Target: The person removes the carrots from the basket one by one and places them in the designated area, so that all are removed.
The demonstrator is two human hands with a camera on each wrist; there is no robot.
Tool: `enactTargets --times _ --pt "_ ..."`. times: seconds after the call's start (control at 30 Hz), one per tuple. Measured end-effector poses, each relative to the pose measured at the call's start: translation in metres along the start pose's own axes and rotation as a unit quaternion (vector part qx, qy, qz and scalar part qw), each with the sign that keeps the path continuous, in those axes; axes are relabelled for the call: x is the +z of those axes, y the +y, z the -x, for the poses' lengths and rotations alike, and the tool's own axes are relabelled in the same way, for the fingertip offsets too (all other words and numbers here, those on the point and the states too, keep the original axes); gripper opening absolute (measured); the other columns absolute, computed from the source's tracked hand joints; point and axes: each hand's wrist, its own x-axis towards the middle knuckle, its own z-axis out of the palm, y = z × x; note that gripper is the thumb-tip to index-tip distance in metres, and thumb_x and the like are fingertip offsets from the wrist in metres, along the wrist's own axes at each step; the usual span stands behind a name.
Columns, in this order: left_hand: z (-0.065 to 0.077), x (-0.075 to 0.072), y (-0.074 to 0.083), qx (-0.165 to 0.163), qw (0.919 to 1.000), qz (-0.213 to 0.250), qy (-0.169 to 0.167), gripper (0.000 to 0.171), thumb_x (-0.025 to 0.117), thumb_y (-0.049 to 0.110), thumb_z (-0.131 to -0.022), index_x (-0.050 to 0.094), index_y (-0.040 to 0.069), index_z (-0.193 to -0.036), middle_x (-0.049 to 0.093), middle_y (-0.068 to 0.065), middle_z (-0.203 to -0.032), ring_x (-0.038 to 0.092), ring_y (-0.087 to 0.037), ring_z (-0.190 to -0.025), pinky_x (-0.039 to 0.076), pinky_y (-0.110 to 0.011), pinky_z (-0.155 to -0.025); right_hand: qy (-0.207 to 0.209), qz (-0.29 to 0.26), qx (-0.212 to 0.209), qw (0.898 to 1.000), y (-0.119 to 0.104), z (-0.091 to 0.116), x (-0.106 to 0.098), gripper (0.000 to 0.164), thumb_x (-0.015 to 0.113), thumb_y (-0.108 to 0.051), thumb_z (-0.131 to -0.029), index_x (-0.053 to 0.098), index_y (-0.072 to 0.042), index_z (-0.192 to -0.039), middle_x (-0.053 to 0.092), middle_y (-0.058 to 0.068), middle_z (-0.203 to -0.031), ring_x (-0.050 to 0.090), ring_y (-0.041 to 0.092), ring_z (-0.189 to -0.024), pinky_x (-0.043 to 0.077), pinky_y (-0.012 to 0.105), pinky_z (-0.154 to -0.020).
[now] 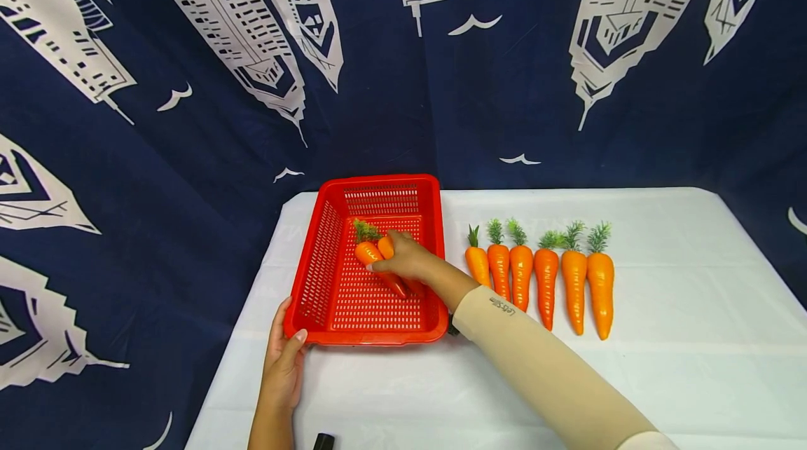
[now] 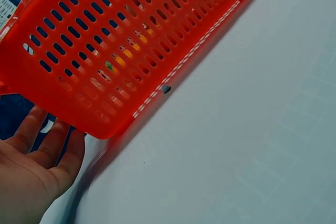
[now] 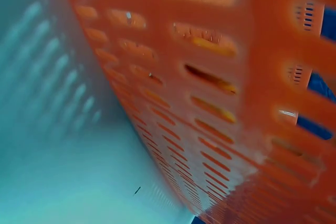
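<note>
A red perforated plastic basket [image 1: 372,338] stands on the left part of the table. My left hand [image 1: 284,369] grips its near left corner, thumb over the rim and fingers along the outer wall. In the left wrist view, the fingers [image 2: 55,142] of that hand lie under the rim at the corner. My right hand [image 1: 406,258] reaches down inside the basket and holds an orange carrot [image 1: 385,247], partly hidden by the fingers. Beside it lies another carrot [image 1: 368,254] with a green leafy top, close to my thumb. The right wrist view shows mostly the basket's slotted wall [image 3: 252,77].
Several carrots [image 1: 574,289] with green tops lie in a row on the white table [image 1: 681,282], right of the basket. A small black object [image 1: 324,441] is at the near edge of view. Behind hangs a dark blue cloth [image 1: 378,134] with white building prints.
</note>
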Motion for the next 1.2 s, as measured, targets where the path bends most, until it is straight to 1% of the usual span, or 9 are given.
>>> enactTargets --times 0.07,0.13,0.3,0.47,0.57,0.73,0.93,1.07,1.2 --pt "0.0 0.0 0.0001 0.001 1.0 -0.001 0.0 0.066 0.046 0.001 -0.101 0.024 0.021 -0.16 0.031 0.003 -0.158 0.046 -0.014 -0.133 0.05 -0.019 -0.101 -0.004 -0.006 0.001 1.0 0.0006 -0.0004 0.0006 0.101 0.078 -0.042 -0.086 0.021 -0.005 -0.161 0.026 0.019 -0.163 0.04 0.037 -0.143 0.036 0.053 -0.119" --pt "0.0001 -0.0002 0.0 0.002 1.0 -0.001 0.0 0.066 0.045 0.001 -0.101 0.023 0.021 -0.16 0.031 0.003 -0.158 0.046 -0.014 -0.133 0.05 -0.019 -0.102 -0.007 -0.006 0.0 1.0 0.001 -0.0003 0.0013 0.1 0.078 -0.042 -0.086 0.022 -0.005 -0.16 0.026 0.018 -0.164 0.038 0.037 -0.146 0.034 0.053 -0.12" --pt "0.0005 -0.0002 -0.0002 0.0 1.0 0.002 0.001 0.066 0.045 0.0 -0.101 0.023 0.02 -0.16 0.03 0.004 -0.159 0.046 -0.014 -0.134 0.05 -0.019 -0.102 -0.019 0.001 -0.012 1.0 0.0012 0.0009 0.0035 0.095 0.08 -0.041 -0.084 0.031 -0.005 -0.157 0.026 0.017 -0.165 0.034 0.035 -0.149 0.03 0.051 -0.123" --pt "0.0002 0.0002 0.0 -0.004 1.0 0.003 0.004 0.066 0.046 0.001 -0.101 0.023 0.02 -0.16 0.031 0.004 -0.159 0.047 -0.013 -0.133 0.049 -0.019 -0.103 -0.041 -0.001 -0.016 0.999 0.0014 0.0022 0.0045 0.088 0.08 -0.039 -0.084 0.038 -0.007 -0.154 0.042 0.015 -0.155 0.047 0.031 -0.135 0.039 0.049 -0.117" --pt "-0.0001 0.0006 0.0003 -0.007 0.9999 0.004 0.008 0.066 0.046 0.001 -0.101 0.023 0.021 -0.16 0.031 0.004 -0.158 0.048 -0.012 -0.133 0.049 -0.018 -0.103 -0.052 0.002 -0.017 0.998 0.0016 0.0026 0.0042 0.086 0.081 -0.041 -0.083 0.041 -0.009 -0.152 0.05 0.012 -0.148 0.051 0.027 -0.129 0.043 0.048 -0.113" --pt "-0.0001 0.0011 0.001 -0.013 0.9998 0.0 0.011 0.067 0.047 0.002 -0.101 0.024 0.022 -0.16 0.03 0.004 -0.159 0.047 -0.012 -0.134 0.049 -0.018 -0.103 -0.07 0.002 -0.014 0.997 0.0021 0.0029 0.0032 0.083 0.081 -0.044 -0.082 0.046 -0.012 -0.149 0.057 0.009 -0.139 0.056 0.024 -0.12 0.048 0.045 -0.107" --pt "0.0001 0.0018 0.0018 -0.012 0.9999 0.002 0.01 0.066 0.047 0.002 -0.101 0.024 0.021 -0.16 0.031 0.004 -0.159 0.048 -0.011 -0.133 0.049 -0.018 -0.103 -0.094 -0.011 -0.011 0.995 0.0017 0.0035 0.0028 0.075 0.081 -0.04 -0.082 0.051 -0.015 -0.146 0.06 0.006 -0.133 0.057 0.023 -0.115 0.051 0.044 -0.103" --pt "0.0001 0.0018 0.0018 -0.004 1.0 0.003 0.005 0.066 0.047 0.002 -0.101 0.024 0.02 -0.16 0.031 0.004 -0.158 0.048 -0.011 -0.133 0.049 -0.018 -0.102 -0.1 0.002 -0.023 0.995 0.0008 0.0045 0.0029 0.066 0.081 -0.037 -0.083 0.056 -0.016 -0.141 0.061 0.004 -0.131 0.057 0.022 -0.114 0.05 0.043 -0.103" --pt "0.0003 0.0018 0.0014 0.001 1.0 0.0 0.001 0.066 0.047 0.003 -0.101 0.023 0.02 -0.16 0.031 0.004 -0.158 0.048 -0.011 -0.133 0.049 -0.018 -0.102 -0.104 0.009 -0.03 0.994 0.0006 0.0053 0.0037 0.065 0.081 -0.036 -0.083 0.057 -0.015 -0.14 0.06 0.005 -0.133 0.056 0.022 -0.114 0.049 0.043 -0.104"
